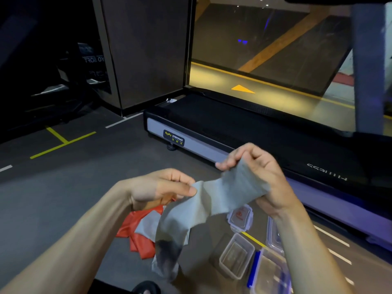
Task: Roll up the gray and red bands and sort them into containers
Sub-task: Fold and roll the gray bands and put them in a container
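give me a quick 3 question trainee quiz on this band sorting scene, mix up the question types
1. True or false: both hands hold the gray band.
2. Which band lies on the floor under the left hand? A) red B) blue C) green
3. Fill in: the open clear container holds ___ rolled bands.

Key:
1. True. The left hand pinches one end and the right hand grips the other, with the rest hanging down.
2. A. The red band lies crumpled there.
3. No. It looks empty, and a lid lies beside it.
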`<state>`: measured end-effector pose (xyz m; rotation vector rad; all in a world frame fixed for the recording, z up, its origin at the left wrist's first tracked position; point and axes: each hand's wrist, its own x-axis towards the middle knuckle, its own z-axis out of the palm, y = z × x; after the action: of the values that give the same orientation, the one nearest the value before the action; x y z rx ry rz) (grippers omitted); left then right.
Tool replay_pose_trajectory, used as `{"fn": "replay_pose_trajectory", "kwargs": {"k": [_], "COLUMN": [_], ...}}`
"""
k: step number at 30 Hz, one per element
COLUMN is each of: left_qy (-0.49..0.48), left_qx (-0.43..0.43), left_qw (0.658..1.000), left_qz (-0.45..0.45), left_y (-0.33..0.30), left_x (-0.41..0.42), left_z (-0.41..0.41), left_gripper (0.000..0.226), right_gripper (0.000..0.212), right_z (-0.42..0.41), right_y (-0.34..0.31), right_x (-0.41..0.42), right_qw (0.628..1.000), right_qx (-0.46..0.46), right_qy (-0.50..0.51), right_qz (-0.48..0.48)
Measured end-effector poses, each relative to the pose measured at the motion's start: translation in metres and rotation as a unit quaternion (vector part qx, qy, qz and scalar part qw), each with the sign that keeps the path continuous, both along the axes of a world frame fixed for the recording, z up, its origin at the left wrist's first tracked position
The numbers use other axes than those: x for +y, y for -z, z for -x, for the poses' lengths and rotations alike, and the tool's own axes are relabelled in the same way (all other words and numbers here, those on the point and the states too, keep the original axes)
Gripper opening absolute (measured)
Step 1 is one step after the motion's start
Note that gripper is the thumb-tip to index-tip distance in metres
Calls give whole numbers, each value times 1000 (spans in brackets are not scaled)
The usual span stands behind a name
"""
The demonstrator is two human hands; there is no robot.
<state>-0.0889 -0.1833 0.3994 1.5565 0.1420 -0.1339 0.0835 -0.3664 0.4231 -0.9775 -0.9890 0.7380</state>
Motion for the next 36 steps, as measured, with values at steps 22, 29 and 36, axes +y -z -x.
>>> {"fn": "replay_pose_trajectory", "kwargs": {"k": [22,29,36], "left_qy": [33,52,-2], "left_qx": [-42,-1,-37], "left_qw": [987,983,987], "left_qz": [-152,-174,-159], "left_y": [-1,13,16], "left_x": [2,-2,-5], "left_z": [-2,-6,-11], "left_gripper": [26,19,50], "right_gripper": [6,19,37], "right_z": [23,5,-14], "right_y": [-1,-17,-10], "right_x": [13,0,-12], "right_qw": [905,973,996], "right_qx": [-358,-210,-28], "right_qy": [-47,11,56], "right_qz": [226,95,62]}}
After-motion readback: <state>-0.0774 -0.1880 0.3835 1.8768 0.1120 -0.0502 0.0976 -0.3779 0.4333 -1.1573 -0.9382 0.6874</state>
